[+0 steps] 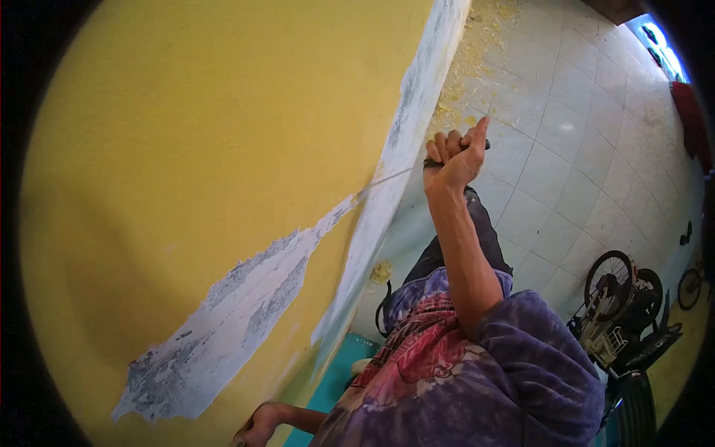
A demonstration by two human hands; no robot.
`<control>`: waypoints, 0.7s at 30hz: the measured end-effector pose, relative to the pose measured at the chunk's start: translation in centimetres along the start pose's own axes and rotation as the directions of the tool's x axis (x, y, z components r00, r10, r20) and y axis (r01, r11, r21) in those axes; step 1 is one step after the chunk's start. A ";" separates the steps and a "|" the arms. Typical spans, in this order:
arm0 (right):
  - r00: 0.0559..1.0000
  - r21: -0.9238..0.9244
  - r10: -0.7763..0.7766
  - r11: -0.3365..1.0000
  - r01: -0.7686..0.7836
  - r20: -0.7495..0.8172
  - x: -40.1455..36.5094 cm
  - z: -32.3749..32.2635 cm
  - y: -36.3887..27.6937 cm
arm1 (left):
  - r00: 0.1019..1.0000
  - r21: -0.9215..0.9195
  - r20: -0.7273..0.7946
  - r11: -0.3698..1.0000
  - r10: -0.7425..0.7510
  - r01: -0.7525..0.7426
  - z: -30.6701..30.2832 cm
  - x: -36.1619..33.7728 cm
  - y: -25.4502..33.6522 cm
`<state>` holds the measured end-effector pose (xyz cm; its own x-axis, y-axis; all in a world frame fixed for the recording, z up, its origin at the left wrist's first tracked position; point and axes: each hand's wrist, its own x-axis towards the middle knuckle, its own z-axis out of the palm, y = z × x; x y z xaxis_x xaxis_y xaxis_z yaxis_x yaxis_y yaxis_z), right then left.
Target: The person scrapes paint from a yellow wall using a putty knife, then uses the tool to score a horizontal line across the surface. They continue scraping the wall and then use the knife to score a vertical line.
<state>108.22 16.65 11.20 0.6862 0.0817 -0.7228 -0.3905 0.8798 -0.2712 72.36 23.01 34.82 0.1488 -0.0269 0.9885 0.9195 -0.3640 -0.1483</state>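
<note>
My right hand (pixel 456 158) is closed round the dark handle of a long, thin-bladed scraper (pixel 391 177), with the thumb stretched along it. The blade runs left to the yellow wall (pixel 246 134). Its tip meets the narrow upper end of a bare patch (pixel 231 328), where grey and white show through torn paint. At the lower left edge, my left hand (pixel 258 425) is beside the wall with its fingers curled. The frame's edge cuts it off, and what it holds, if anything, is hidden.
Yellow paint flakes (pixel 454 97) litter the tiled floor (pixel 551 149) along the wall's white, stripped edge (pixel 402 134). A small flake heap (pixel 380 271) lies by my legs. A motorcycle (pixel 614 313) stands at right. A turquoise surface (pixel 339 376) shows below.
</note>
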 end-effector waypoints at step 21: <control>0.999 -0.063 -0.049 0.997 0.051 0.023 0.2 -2.2 1.7 | 0.999 -0.020 -0.014 0.999 -0.038 0.037 -0.7 -0.1 -0.5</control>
<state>106.37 17.12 9.24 0.7185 0.0489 -0.6939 -0.3933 0.8513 -0.3473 71.66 22.56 34.85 0.1090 -0.0265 0.9937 0.9170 -0.3832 -0.1108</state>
